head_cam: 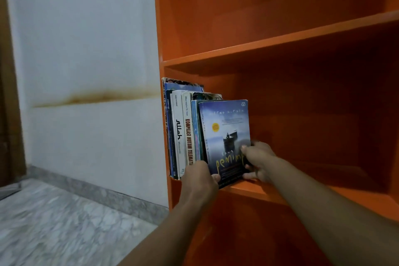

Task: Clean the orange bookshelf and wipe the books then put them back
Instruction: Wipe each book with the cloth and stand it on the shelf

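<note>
The thumb (245, 148) of the right hand (259, 158) lies on the front cover of a blue paperback book (226, 127) with a yellow title, and the other fingers curl under its right edge, so this hand grips the book. The left hand (199, 176) holds the lower corner at the spine side, with one fingertip showing on the cover.

The book stands upright and leans a little at the right end of a row of upright books (183, 134). This row is packed against the left wall of the orange wooden bookshelf (280, 49). The bottom edge of the book seems to stick out over the front of the orange shelf board (280, 195).

The risks, as a judgement: if the book is let go while it overhangs, it may tip forward and fall to the grey marble floor (54, 222). Nothing supports the row on its right side, so the books could slide over into the open part of the shelf. A hard push could also bend the soft cover against its neighbour.
</note>
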